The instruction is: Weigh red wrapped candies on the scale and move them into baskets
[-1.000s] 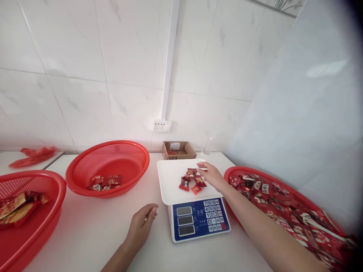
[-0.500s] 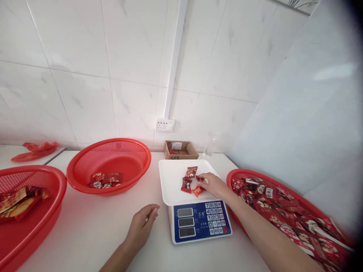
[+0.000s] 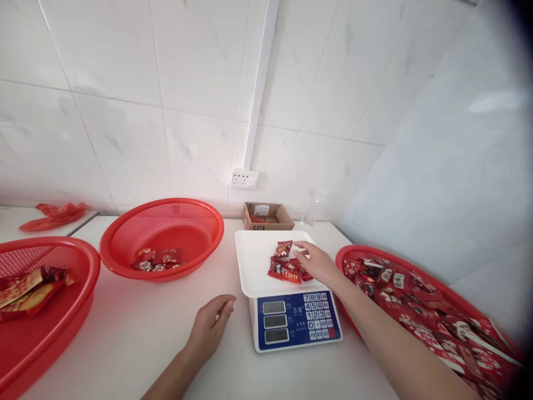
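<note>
My right hand (image 3: 315, 262) is over the white weighing pan (image 3: 252, 266) of a digital scale (image 3: 296, 321), its thumb and fingers apart and holding nothing. Just left of its fingertips, several small red candy packets (image 3: 283, 248) lie together on the pan. The fingers of my left hand (image 3: 209, 326) are curled in, thumb against forefinger, with nothing seen in them. It hovers at or just above the white table, left of the scale's blue keypad.
At right, a red basket (image 3: 347, 251) is full of red packets. Two more red baskets, one behind (image 3: 194, 236) and one at far left (image 3: 45, 339), hold a few packets. Behind the scale sits a small cardboard box (image 3: 272, 225); a red plastic bag (image 3: 54, 216) lies back left.
My right hand has let go of a packet and lifted slightly up and right, its fingers parting. The packets now lie in a closer group. My left hand has hardly moved.
</note>
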`<state>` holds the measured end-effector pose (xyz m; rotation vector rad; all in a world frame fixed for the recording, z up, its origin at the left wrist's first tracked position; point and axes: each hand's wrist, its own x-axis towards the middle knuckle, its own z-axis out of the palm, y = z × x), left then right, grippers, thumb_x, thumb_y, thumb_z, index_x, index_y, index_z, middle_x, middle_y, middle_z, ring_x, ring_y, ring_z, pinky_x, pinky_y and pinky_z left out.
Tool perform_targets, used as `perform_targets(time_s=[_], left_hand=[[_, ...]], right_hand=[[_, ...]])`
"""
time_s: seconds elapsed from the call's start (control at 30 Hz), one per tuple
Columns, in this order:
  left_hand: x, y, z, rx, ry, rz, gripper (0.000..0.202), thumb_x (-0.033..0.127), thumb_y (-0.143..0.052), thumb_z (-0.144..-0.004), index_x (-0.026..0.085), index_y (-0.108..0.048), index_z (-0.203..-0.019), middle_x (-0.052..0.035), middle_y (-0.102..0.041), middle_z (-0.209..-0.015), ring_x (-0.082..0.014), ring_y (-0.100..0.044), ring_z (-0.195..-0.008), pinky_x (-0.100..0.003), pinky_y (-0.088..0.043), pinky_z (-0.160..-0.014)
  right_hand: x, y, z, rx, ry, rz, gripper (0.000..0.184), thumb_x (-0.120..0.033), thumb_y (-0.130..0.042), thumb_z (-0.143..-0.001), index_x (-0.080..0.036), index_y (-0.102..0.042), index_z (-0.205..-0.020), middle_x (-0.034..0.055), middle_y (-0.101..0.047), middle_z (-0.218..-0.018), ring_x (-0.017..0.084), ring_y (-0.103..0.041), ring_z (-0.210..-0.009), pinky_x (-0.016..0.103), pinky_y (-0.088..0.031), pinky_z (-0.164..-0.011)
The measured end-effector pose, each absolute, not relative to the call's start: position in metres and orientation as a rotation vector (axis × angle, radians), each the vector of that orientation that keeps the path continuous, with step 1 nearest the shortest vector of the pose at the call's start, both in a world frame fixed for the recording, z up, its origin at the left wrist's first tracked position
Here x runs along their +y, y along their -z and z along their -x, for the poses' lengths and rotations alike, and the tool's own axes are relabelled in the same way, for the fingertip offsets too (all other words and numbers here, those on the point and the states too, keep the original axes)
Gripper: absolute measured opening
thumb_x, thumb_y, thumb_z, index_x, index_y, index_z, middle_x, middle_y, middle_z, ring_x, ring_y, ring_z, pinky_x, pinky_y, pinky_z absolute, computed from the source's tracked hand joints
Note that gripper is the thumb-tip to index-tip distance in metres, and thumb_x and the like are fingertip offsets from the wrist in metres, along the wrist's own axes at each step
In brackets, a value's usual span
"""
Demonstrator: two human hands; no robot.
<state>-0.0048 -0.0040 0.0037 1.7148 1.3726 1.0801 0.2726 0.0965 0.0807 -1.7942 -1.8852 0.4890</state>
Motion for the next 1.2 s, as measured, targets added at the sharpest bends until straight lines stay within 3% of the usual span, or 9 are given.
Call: perform_targets(time_s=[0.17,0.27,0.33,0.5,0.67,0.77,0.93,1.07,1.2], left_hand=[[-0.004,-0.004,0.004,1.392,-1.07,-1.718,0.03,0.042,-0.04,-0.086,0.021,-0.062,-0.092,-0.0021,-0.065,-0.077,-0.0159,-0.061,-0.071,-0.027,-0.05,-0.066],[-0.004,-0.005,0.004,1.394,-1.063,-1.728,0.031,0.042,-0.04,-0.086,0.021,-0.062,-0.091,-0.0022,-0.066,-0.077,-0.0161,-0.061,-0.071,-0.027,-0.05,-0.066],[-0.004,-0.006,0.004,1.396,-1.052,-1.734,0.031,0.042,-0.04,-0.086,0.021,-0.062,-0.091,-0.0025,-0.066,-0.079,-0.0163,-0.062,-0.072,-0.027,-0.051,-0.066],[-0.004,-0.006,0.006,1.42,-1.054,-1.756,0.032,0.045,-0.042,-0.083,0.021,-0.063,-0.091,-0.0023,-0.068,-0.079,-0.0171,-0.064,-0.071,-0.027,-0.052,-0.067],[-0.001,-0.006,0.005,1.448,-1.065,-1.753,0.035,0.049,-0.044,-0.08,0.021,-0.063,-0.089,-0.0012,-0.067,-0.073,-0.0172,-0.065,-0.068,-0.026,-0.053,-0.064],[-0.002,-0.007,0.003,1.446,-1.052,-1.758,0.036,0.05,-0.044,-0.079,0.022,-0.064,-0.088,-0.0011,-0.068,-0.074,-0.0172,-0.065,-0.068,-0.026,-0.053,-0.063],[-0.002,-0.007,0.003,1.463,-1.036,-1.781,0.036,0.051,-0.044,-0.079,0.022,-0.064,-0.088,-0.001,-0.068,-0.074,-0.0172,-0.066,-0.068,-0.025,-0.053,-0.063],[-0.001,-0.005,0.005,1.496,-1.028,-1.771,0.036,0.05,-0.044,-0.079,0.022,-0.064,-0.089,-0.001,-0.068,-0.075,-0.0173,-0.066,-0.069,-0.025,-0.053,-0.064],[0.0,-0.004,0.006,1.491,-1.024,-1.77,0.036,0.051,-0.044,-0.079,0.022,-0.063,-0.089,-0.0014,-0.068,-0.075,-0.0178,-0.066,-0.07,-0.026,-0.053,-0.064]], right_hand=[[0.091,-0.068,-0.26,-2.123,-0.461,1.663,0.058,-0.051,-0.044,-0.08,-0.022,-0.043,-0.131,0.0096,-0.03,-0.143,0.025,-0.021,-0.133,0.042,-0.022,-0.106],[0.083,-0.06,-0.249,-2.246,-0.505,1.699,0.066,-0.057,-0.046,-0.078,-0.023,-0.039,-0.134,0.0111,-0.011,-0.149,0.03,-0.024,-0.131,0.047,-0.021,-0.105],[0.076,-0.058,-0.243,-2.305,-0.469,1.639,0.063,-0.056,-0.047,-0.078,-0.024,-0.042,-0.132,0.0106,-0.009,-0.149,0.031,-0.029,-0.129,0.048,-0.02,-0.104],[0.068,-0.072,-0.252,-2.296,-0.479,1.433,0.057,-0.052,-0.049,-0.079,-0.025,-0.046,-0.129,0.0082,-0.019,-0.148,0.025,-0.024,-0.132,0.041,-0.023,-0.106],[0.071,-0.077,-0.322,-1.84,-0.192,1.844,0.043,-0.037,-0.031,-0.09,-0.022,-0.042,-0.128,0.0062,-0.044,-0.134,0.013,-0.042,-0.12,0.028,-0.035,-0.098],[0.062,-0.067,-0.378,-1.723,-0.145,2.098,0.041,-0.026,-0.033,-0.088,-0.013,-0.045,-0.126,0.0127,-0.049,-0.128,0.017,-0.046,-0.117,0.034,-0.033,-0.099],[0.043,-0.044,-0.435,-1.76,-0.265,2.342,0.046,-0.019,-0.066,-0.063,-0.016,-0.06,-0.108,0.0162,-0.052,-0.124,0.032,-0.05,-0.11,0.048,-0.038,-0.089],[0.043,-0.041,-0.447,-1.813,-0.327,2.352,0.035,-0.011,-0.06,-0.064,-0.02,-0.065,-0.097,0.0092,-0.065,-0.103,0.023,-0.061,-0.088,0.035,-0.043,-0.079],[0.047,-0.048,-0.455,-1.783,-0.281,2.302,0.015,-0.017,-0.052,-0.072,-0.02,-0.066,-0.079,0.0033,-0.068,-0.085,0.018,-0.061,-0.08,0.027,-0.042,-0.075]])
